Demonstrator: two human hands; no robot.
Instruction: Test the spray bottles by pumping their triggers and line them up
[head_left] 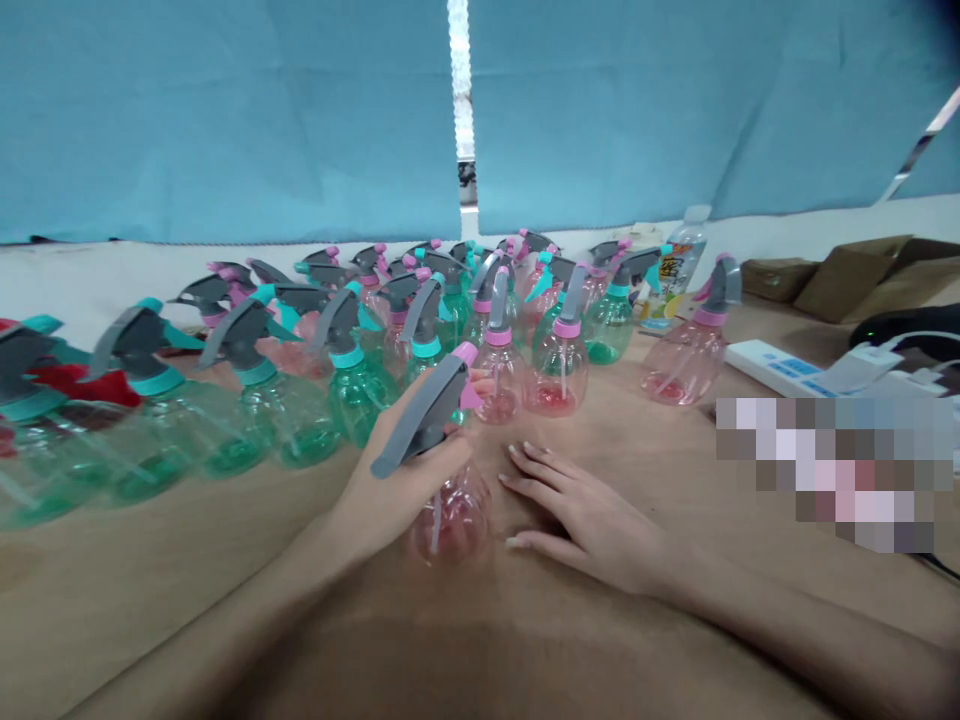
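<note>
My left hand [420,455] is wrapped round the neck of a pink spray bottle [454,520] with a grey and pink trigger head. The bottle stands near the front of the wooden table [630,660], its nozzle turned up and to the right. Just right of it, my right hand [574,515] is empty, its fingers apart and pointing at the bottle without gripping it. Beyond my hands stand two pink spray bottles, one [556,375] beside the other [499,375]. A row of green spray bottles [289,425] stretches to the left.
More green and pink spray bottles crowd the back of the table. Another pink spray bottle [686,355] stands apart at right, near a white power strip [780,368] with plugs. Behind are a labelled drink bottle [679,265], brown cardboard [855,275] and a blue curtain [262,120].
</note>
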